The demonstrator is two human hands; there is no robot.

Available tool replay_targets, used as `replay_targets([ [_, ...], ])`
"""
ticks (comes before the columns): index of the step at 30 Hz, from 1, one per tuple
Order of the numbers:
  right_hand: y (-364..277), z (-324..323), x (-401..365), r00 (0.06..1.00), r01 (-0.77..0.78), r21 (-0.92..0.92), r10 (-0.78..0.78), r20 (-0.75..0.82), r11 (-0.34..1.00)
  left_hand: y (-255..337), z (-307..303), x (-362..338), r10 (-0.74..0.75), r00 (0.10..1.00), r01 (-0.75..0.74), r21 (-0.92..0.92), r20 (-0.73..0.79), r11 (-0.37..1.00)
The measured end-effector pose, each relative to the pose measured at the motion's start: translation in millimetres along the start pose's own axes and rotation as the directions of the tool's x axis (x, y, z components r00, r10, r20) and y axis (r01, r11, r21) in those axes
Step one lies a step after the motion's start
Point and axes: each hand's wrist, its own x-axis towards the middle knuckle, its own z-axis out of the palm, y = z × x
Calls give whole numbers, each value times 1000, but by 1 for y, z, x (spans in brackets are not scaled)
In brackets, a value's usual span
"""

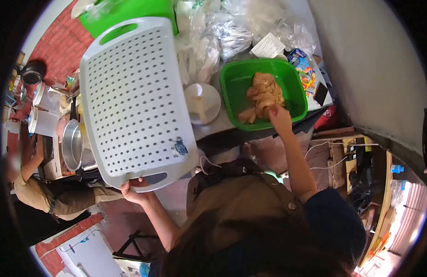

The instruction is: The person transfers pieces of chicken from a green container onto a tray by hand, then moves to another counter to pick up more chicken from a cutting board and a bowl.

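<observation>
My left hand [137, 190] grips the near handle of a large white perforated tray [135, 99], fingers wrapped through the handle slot. The tray is tilted up on the left and has a dark worn patch near its lower right corner. Inside a green plastic basin [232, 108] lies a soft, folded tan mass [265, 90] that looks like raw marinated meat; I cannot make out its exact kind. My right hand [280, 117] reaches over the basin's near side, its fingers closed at the lower edge of this mass. Their tips are partly hidden.
Between tray and basin sits a round white lid or tub [209, 104]. Behind are clear plastic bags [227, 34], a white paper card [268, 45], colourful packets [305, 71] and a phone [320, 93]. At left, another person [68, 196] stands by a metal pot [72, 145].
</observation>
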Motion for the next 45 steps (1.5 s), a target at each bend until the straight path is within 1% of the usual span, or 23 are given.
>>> replay_targets([
  [3, -1, -3, 2, 997, -52, 16, 51, 52, 999, -3, 15, -6, -41, 998, 41, -19, -38, 999],
  [5, 5, 2, 7, 1000, 4, 50, -4, 11, 999, -2, 8, 0, -51, 998, 51, -5, -38, 999],
  [8, 20, 6, 24, 996, -25, 60, 20, 82, 998, 2, 15, 1, 29, 999, -29, 26, 20, 999],
  [9, 23, 5, 30, 994, 13, 20, -15, 105, 1000, 5, 12, 1, 27, 999, -27, 19, 21, 999],
  [11, 21, 8, 36, 984, 85, -34, -78, 158, 996, 23, -1, 3, 153, 988, -153, 91, 12, 984],
  [13, 21, 14, 44, 968, 74, 5, -73, 239, 997, 43, -4, 4, 210, 974, -219, 111, 82, 969],
  [14, 22, 15, 48, 957, 71, 19, -74, 280, 997, 50, 5, -7, 193, 980, -197, 112, 46, 974],
  [15, 29, 14, 49, 960, 75, 33, -81, 269, 997, 53, 3, -16, 211, 976, -217, 132, 54, 967],
  [17, 32, 28, 47, 969, 91, 100, -111, 219, 991, 65, -11, -15, 348, 929, -324, 181, -122, 928],
  [21, 20, 25, 53, 954, 100, 105, -126, 273, 989, 65, -41, -26, 335, 942, -335, 61, 12, 940],
  [23, 29, 39, 62, 955, 106, 134, -138, 261, 985, 67, -25, -33, 328, 944, -323, 121, -25, 939],
  [25, 11, 39, 82, 959, 155, 270, -211, 190, 950, 80, -41, -19, 359, 933, -361, 130, 35, 924],
  [27, -10, 23, 109, 948, 234, 381, -297, 116, 895, 93, -39, -7, 333, 939, -317, 165, -82, 934],
  [28, -23, 11, 127, 932, 296, 428, -356, 64, 854, 93, -20, -4, 294, 955, -282, 186, -44, 941],
  [30, -48, -1, 156, 938, 143, 708, -324, 127, 692, 99, 7, 18, 229, 973, -219, 256, -8, 942],
  [31, -65, -15, 167, 925, 155, 707, -352, 141, 690, 104, 12, 36, 201, 980, -187, 302, -16, 935],
  [33, -92, -41, 179, 907, 184, 699, -394, 150, 691, 108, 43, 66, 106, 985, -145, 327, 136, 934],
  [35, -107, -56, 185, 895, 221, 680, -423, 144, 699, 105, 64, 101, 61, 978, -126, 332, 199, 935],
  [36, -112, -60, 185, 907, 145, 705, -377, 185, 694, 98, 84, 110, 20, 981, -84, 330, 194, 940],
  [39, -118, -73, 186, 870, -115, 827, -347, 351, 550, 66, 136, 128, -72, 981, -2, 382, 181, 924],
  [41, -120, -75, 185, 850, -182, 898, -396, 349, 400, 35, 156, 146, -138, 979, 70, 397, 147, 915],
  [42, -121, -76, 185, 841, -216, 923, -419, 342, 320, 19, 164, 156, -166, 968, 78, 404, 188, 912],
  [45, -112, -66, 203, 893, -302, 930, -279, 354, 210, -20, 187, 181, -299, 897, 145, 422, 326, 895],
])
